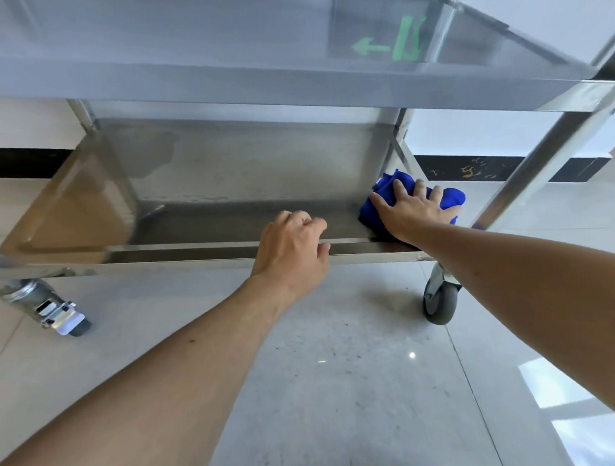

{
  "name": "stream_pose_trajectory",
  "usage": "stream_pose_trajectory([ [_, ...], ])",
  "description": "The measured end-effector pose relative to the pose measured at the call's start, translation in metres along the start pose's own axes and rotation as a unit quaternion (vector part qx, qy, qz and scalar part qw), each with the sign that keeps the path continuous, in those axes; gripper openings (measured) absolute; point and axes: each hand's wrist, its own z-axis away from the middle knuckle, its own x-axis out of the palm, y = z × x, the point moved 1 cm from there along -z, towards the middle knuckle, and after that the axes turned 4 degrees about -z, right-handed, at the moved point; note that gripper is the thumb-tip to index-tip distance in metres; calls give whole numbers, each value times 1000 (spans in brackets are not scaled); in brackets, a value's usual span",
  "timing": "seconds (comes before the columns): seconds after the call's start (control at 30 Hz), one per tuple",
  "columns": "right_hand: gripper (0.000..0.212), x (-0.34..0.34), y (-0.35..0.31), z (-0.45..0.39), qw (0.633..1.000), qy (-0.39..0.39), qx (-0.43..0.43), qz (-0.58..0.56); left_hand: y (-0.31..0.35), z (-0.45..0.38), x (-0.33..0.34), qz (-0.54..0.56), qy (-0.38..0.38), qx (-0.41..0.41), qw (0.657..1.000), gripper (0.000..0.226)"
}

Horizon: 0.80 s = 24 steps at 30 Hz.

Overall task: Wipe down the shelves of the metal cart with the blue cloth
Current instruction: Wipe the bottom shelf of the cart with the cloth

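The metal cart's bottom shelf (pixel 226 173) is a shiny steel tray low to the floor. A bunched blue cloth (pixel 385 189) lies in its front right corner. My right hand (pixel 412 210) presses flat on the cloth, fingers spread over it. My left hand (pixel 291 249) curls over the shelf's front rim (pixel 176 254) near the middle, gripping it. The upper shelf (pixel 257 76) hangs above and hides the far part of the bottom one.
Two caster wheels stand on the tiled floor (pixel 340 372): a braked one (pixel 55 310) at the left, a grey one (pixel 439 299) at the right. A steel upright post (pixel 528 166) rises at the right front corner. A dark skirting strip (pixel 507 169) runs along the wall behind.
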Motion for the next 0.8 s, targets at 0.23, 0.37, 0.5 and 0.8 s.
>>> stream_pose_trajectory([
  [0.23,76,9,-61,5,996,-8,-84,-13,-57,8,-23,-51,-4,-51,997,28],
  [0.37,75,17,-114,20,990,-9,-141,-13,-88,16,-42,-64,-5,-90,994,29],
  [0.5,77,28,-171,37,980,-17,-198,-6,-116,28,-58,-71,-4,-128,989,31],
  [0.8,81,47,-283,79,953,-21,-301,1,-181,54,-89,-56,46,-208,975,30],
])
